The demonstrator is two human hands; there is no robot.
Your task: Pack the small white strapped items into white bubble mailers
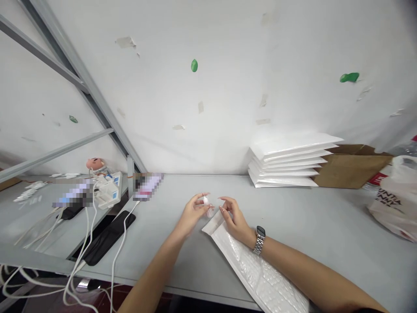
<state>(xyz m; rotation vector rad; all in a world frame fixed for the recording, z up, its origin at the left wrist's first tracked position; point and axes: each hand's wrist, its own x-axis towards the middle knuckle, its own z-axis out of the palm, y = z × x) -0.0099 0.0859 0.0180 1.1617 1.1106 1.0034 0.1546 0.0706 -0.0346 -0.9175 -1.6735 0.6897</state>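
My left hand (194, 209) is closed around a small white object (206, 201), whose exact kind I cannot make out. It is held above the grey table, just left of my right hand (235, 219). That right hand has curled fingers, with thumb and a fingertip pinched at the upper corner of a white bubble mailer (257, 271); its index finger points toward the left hand. The mailer slants down to the front edge, partly under my right forearm, its flap end nearest my hands. A metal watch (259, 240) is on my right wrist.
White mailers (289, 163) are stacked at the back right, beside a brown cardboard box (353, 167) and a plastic bag (395, 200). To the left lie phones (109, 239), a power strip (109, 191) and tangled white cables (87, 234). A metal frame (97, 111) stands against the wall.
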